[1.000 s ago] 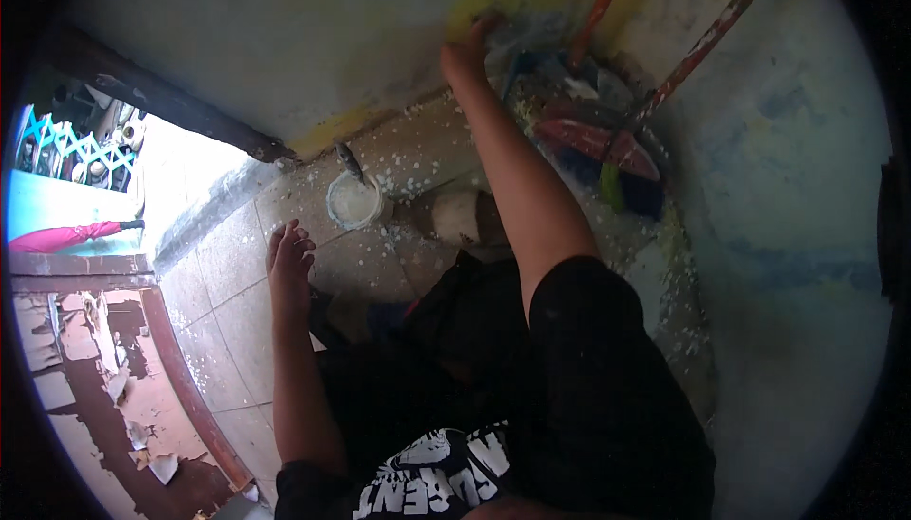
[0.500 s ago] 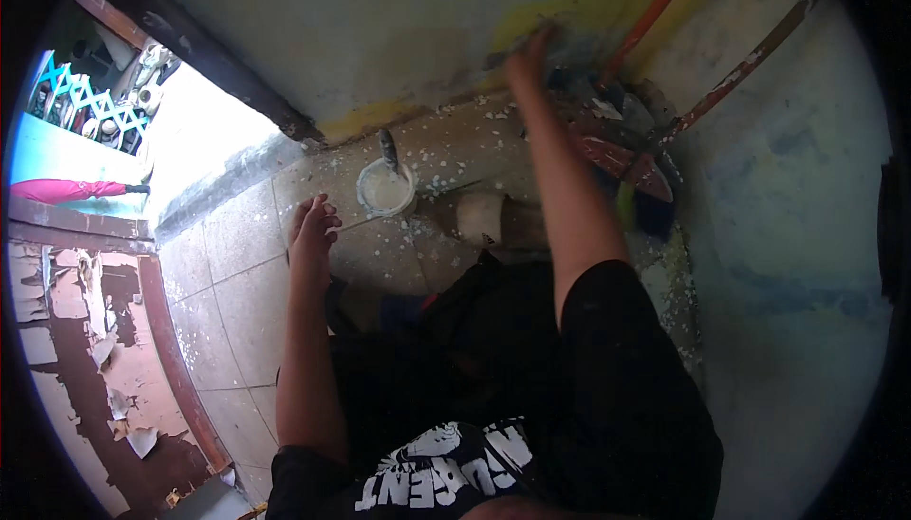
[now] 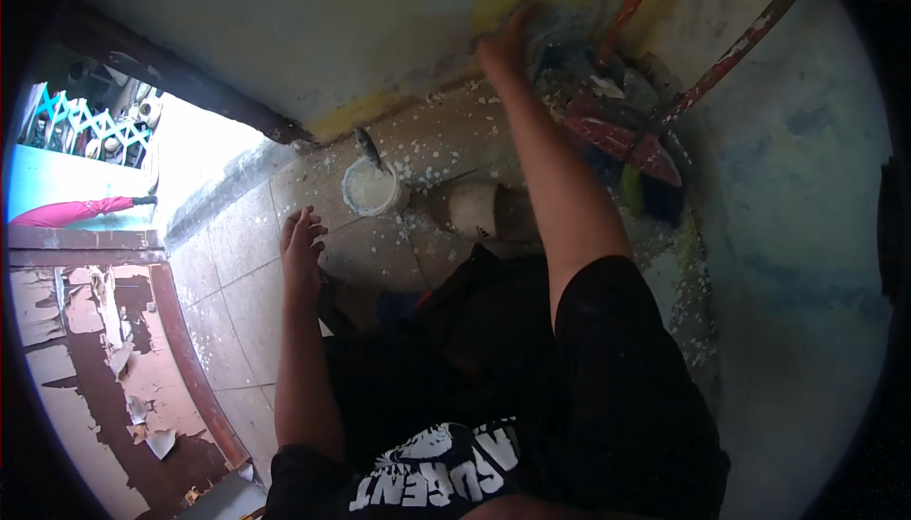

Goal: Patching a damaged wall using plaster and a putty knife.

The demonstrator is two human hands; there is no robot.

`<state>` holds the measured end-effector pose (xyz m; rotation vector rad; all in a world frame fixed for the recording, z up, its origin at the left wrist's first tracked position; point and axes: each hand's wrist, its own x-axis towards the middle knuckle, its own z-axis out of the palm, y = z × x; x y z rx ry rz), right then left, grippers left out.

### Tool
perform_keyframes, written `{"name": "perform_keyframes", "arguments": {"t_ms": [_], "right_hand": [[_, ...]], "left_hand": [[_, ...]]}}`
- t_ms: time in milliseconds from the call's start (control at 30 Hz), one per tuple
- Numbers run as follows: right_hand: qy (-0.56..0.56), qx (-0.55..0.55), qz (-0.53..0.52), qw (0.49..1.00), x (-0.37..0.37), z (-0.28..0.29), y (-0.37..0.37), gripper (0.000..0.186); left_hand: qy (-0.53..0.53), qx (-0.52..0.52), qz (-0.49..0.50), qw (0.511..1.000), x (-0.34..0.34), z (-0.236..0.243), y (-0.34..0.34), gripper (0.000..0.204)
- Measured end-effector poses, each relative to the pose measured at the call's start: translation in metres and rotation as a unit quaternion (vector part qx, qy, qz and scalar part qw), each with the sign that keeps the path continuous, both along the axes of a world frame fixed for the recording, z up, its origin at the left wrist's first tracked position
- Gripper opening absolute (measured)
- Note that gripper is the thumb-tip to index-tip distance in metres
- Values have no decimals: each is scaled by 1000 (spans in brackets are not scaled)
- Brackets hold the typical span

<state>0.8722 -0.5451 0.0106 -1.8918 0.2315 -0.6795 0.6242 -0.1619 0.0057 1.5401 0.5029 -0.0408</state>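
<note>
My right hand (image 3: 505, 49) is stretched forward against the lower wall (image 3: 399, 55), beside a yellow-stained patch. Thumb and fingers seem to grip a thin, dark-edged piece pressed to the wall; dimness hides what it is. My left hand (image 3: 302, 240) hovers over the floor tiles, fingers loosely curled and apart, holding nothing. Just beyond it stands a small white bucket (image 3: 353, 199) with whitish stuff inside. A dark-handled tool (image 3: 366, 148) leans at its far rim. My foot in a slipper with a pale strap (image 3: 473, 211) rests right of the bucket.
In the right corner stand a broom with a reddish head (image 3: 617, 136) and an orange pole (image 3: 634, 9). White flecks litter the tiled floor (image 3: 237, 240). A doorway opens at the left, near a door with peeling paint (image 3: 142, 349); a pink-clothed limb (image 3: 76, 212) shows there.
My right hand has shifted slightly left and upward along the wall. The whole view has turned a little. My left hand stays near the bucket with much the same loose curl.
</note>
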Motion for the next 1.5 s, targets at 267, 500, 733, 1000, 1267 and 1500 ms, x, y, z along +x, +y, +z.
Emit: {"name": "perform_keyframes", "arguments": {"t_ms": [267, 500, 733, 1000, 1267, 1500], "right_hand": [[95, 162, 90, 978, -14, 21, -32, 100], [20, 8, -59, 998, 23, -8, -8, 105], [12, -28, 5, 1000, 12, -19, -19, 104], [46, -88, -12, 995, -15, -18, 65, 106], [9, 340, 154, 928, -1, 24, -15, 107], [9, 118, 48, 992, 20, -2, -35, 105]], "left_hand": [[-3, -8, 0, 1000, 1, 2, -4, 30], [-7, 52, -24, 998, -1, 0, -10, 31], [-107, 192, -45, 975, 14, 3, -21, 32], [-109, 215, -71, 968, 8, -5, -13, 33], [-96, 188, -82, 974, 11, 7, -23, 33], [-82, 190, -102, 973, -8, 7, -14, 32]]}}
